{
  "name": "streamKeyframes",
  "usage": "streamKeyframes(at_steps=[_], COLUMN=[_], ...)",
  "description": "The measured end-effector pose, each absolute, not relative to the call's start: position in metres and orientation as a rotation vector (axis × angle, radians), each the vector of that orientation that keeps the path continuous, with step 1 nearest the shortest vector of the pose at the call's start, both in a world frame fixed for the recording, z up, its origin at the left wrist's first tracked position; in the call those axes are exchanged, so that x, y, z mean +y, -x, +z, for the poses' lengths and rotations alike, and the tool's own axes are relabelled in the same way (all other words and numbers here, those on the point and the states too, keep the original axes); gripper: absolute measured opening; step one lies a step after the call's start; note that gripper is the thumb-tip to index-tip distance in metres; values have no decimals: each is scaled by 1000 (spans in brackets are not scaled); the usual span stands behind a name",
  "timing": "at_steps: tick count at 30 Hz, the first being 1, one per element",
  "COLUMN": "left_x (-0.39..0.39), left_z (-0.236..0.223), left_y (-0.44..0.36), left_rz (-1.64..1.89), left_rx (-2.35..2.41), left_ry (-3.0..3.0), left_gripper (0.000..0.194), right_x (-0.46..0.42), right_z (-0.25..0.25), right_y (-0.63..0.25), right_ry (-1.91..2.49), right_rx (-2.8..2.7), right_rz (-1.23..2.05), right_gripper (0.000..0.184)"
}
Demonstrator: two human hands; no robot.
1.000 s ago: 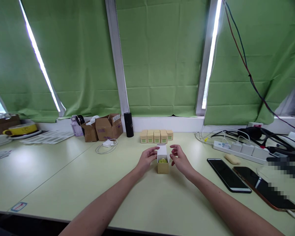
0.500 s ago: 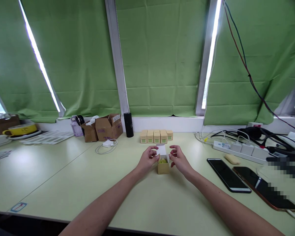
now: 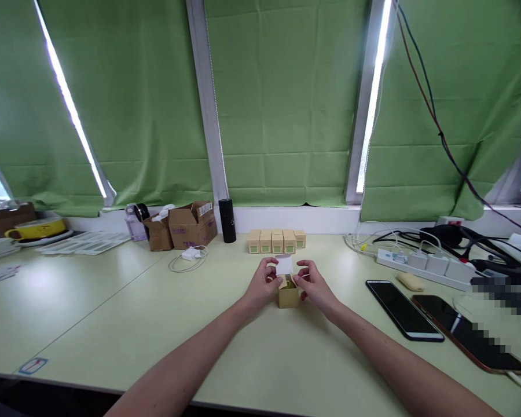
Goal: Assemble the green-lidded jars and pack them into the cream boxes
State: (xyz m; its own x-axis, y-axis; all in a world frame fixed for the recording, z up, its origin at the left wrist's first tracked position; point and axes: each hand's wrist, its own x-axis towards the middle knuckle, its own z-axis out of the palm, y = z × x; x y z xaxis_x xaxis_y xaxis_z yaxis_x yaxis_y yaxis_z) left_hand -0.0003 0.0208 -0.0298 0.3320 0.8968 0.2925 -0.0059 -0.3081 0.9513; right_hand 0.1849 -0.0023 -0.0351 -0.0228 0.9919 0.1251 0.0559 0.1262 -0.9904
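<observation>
A small brown cardboard box (image 3: 289, 299) stands upright on the table in front of me, its white-lined lid (image 3: 283, 265) raised at the back. Something yellow-green (image 3: 289, 284) shows inside; its kind is too small to tell. My left hand (image 3: 261, 284) is at the box's left side, fingers curled and thumb on the left side flap. From the right, my right hand (image 3: 316, 286) has its thumb and fingers on the right flap, which leans inward over the opening. Behind the box, several closed small boxes (image 3: 271, 242) stand side by side.
At the right lie two phones (image 3: 403, 310), a beige rounded object (image 3: 410, 281) and a white power strip (image 3: 421, 267) among cables. Opened cartons (image 3: 191, 229), a black cylinder (image 3: 227, 221) and a white charger (image 3: 191, 253) stand back left. Papers (image 3: 84, 242) lie farther left.
My right hand has moved slightly left, and the right flap now tilts inward over the yellow-green thing. My left hand is nearly still. Another person's hand at the far left edge has gone out of view.
</observation>
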Motion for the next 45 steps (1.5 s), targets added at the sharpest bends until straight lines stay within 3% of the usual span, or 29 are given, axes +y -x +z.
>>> streamKeyframes(at_steps=[23, 45], left_x=[19, 18], left_z=[-30, -24], left_y=[-1, 0], left_rz=[1155, 1206], left_rx=[842, 858], left_ry=[-1604, -1793], left_gripper=[50, 18], right_x=[1, -2], right_z=[-42, -39], right_y=[-181, -181], right_ry=[1157, 1162], right_rx=[-1358, -1424], right_rz=[1095, 949], right_gripper=[50, 42])
